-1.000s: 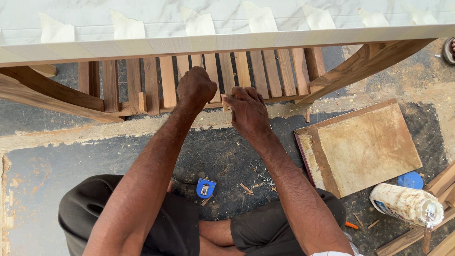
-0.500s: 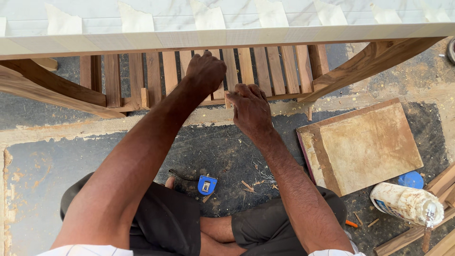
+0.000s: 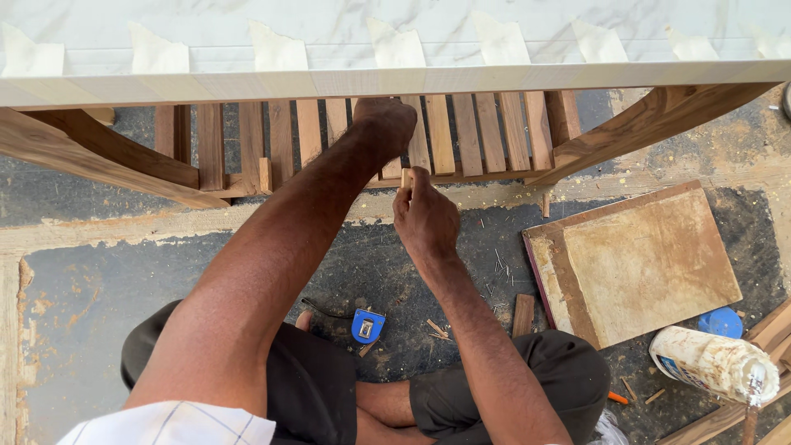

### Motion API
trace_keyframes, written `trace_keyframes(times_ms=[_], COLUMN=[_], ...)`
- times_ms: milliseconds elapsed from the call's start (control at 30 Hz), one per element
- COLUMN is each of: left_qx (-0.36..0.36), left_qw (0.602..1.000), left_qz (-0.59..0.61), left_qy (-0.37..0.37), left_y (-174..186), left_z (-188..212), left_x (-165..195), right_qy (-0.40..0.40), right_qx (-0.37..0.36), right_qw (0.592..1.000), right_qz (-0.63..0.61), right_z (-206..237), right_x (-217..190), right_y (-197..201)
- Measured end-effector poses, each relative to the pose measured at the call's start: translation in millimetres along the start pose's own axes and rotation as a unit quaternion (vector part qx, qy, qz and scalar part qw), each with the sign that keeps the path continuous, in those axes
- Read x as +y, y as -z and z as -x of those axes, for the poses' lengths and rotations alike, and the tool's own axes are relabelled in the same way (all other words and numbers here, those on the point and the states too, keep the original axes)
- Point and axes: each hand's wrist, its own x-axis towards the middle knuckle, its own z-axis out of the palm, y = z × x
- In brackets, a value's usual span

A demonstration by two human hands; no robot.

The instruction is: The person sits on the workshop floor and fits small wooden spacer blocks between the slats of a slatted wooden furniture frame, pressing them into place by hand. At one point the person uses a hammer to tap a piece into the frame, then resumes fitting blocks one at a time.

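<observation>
— Under the pale top rail, what do both hands do?

— From the head camera, the left hand is closed as a fist against the wooden slats of the frame; I cannot tell if it grips something. The right hand, just below it, pinches a small wooden piece between the fingertips, at the lower rail.

— And around them?

— Below the right hand, on the floor, lies a blue tape measure. To its right lies a flat wooden board, and further away a white bottle.
</observation>
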Motion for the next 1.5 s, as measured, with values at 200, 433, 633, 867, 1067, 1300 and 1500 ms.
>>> trace_keyframes(times_ms=[200,433,633,867,1067,1300,1500], left_qx=[-0.041,-0.02,-0.004,-0.068,-0.073,-0.075,-0.083], left_qw=[0.999,0.999,0.999,0.996,0.996,0.996,0.995], left_qz=[0.016,0.032,0.043,0.05,0.051,0.048,0.053], left_qy=[0.007,-0.004,-0.014,-0.017,-0.015,-0.012,-0.015], left_y=[5,1,-4,-2,0,-1,-2], left_z=[7,6,5,-8,-12,-12,-14], left_x=[-6,-11,-15,-19,-24,-29,-31], right_qy=[0.094,0.068,0.098,0.06,0.072,0.082,0.057], right_qx=[0.168,0.16,0.201,0.142,0.15,0.139,0.059], right_qw=[0.979,0.979,0.972,0.988,0.986,0.987,0.997], right_qz=[-0.07,-0.103,-0.072,-0.026,0.0,-0.003,-0.003], right_z=[21,12,8,-3,-4,-6,-8], right_x=[-17,-27,-27,-29,-33,-29,-38], right_y=[-20,-43,-46,-40,-44,-43,-23])
